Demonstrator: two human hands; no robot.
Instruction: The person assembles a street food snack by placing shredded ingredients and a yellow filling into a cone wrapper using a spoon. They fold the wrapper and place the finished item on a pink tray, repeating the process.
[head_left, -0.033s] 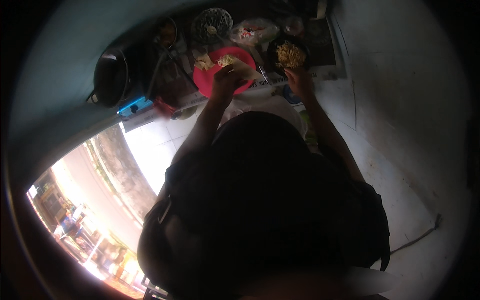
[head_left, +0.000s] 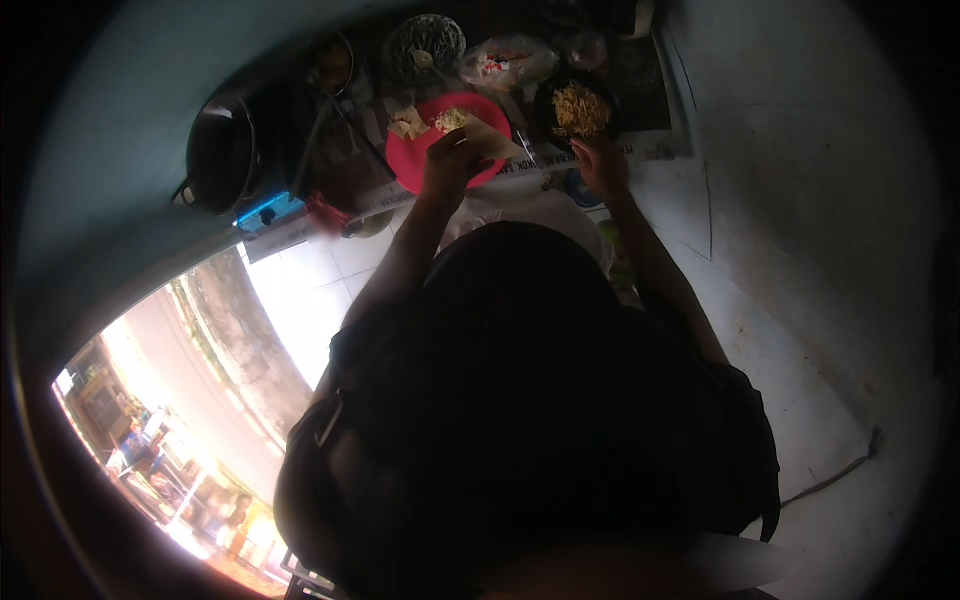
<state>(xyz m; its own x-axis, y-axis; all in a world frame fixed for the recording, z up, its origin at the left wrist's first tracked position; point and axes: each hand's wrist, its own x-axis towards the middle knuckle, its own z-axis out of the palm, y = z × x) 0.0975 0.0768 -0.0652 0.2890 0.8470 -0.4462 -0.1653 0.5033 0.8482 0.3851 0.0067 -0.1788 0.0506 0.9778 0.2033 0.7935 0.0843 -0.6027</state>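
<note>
- Holding a pale wrapper [head_left: 487, 135] pinched in your left hand [head_left: 450, 160] over the red plate [head_left: 420, 165], one filling [head_left: 450, 118] heap already there.
- Your right hand [head_left: 600, 165] rests at the dark noodle bowl's [head_left: 578, 110] near rim, finger state unclear; bowl still full.

It looks like a small kitchen. A red plate [head_left: 440, 160], a bowl of noodles [head_left: 578, 108] and a black pot [head_left: 220, 152] sit on white tiles [head_left: 330, 260].

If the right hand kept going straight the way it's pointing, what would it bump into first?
Probably the dark bowl of yellowish shredded food: the right hand sits just below its rim, pointing toward it. Depth is hard to judge.
</note>
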